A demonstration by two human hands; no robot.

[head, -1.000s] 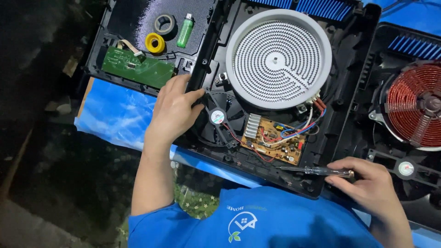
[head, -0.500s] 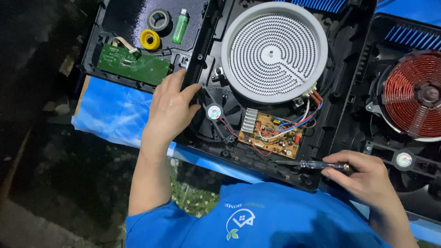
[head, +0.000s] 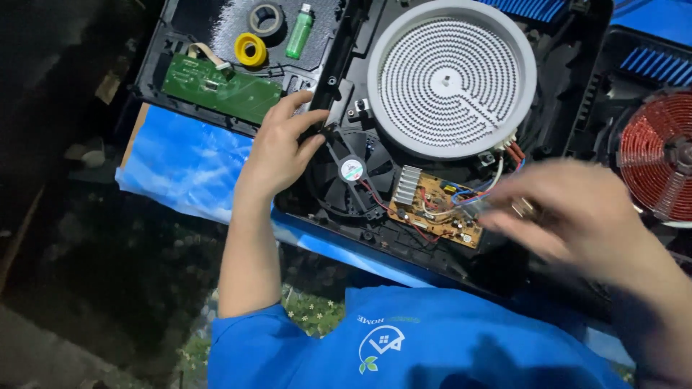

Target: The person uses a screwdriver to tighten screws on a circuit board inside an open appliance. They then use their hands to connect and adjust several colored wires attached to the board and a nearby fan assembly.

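Observation:
My left hand (head: 277, 151) rests on the left rim of an opened black cooker housing (head: 337, 61), its fingers beside the small black fan (head: 352, 171). My right hand (head: 577, 216) is blurred with motion, fingers stretched leftward over the brown circuit board (head: 432, 205) with its coloured wires. Whether it holds the screwdriver is hidden by the blur. A large white round heating element (head: 450, 75) fills the housing above the board.
A green circuit board (head: 220, 88), a yellow tape roll (head: 251, 49), a grey tape roll (head: 267, 18) and a green lighter (head: 299, 32) lie in the black lid at the upper left. A red coil (head: 659, 155) sits at the right. A blue sheet (head: 180, 162) covers the table edge.
My right hand has swung up and leftward from the housing's near edge to over the circuit board, now blurred. My left hand stays on the housing rim.

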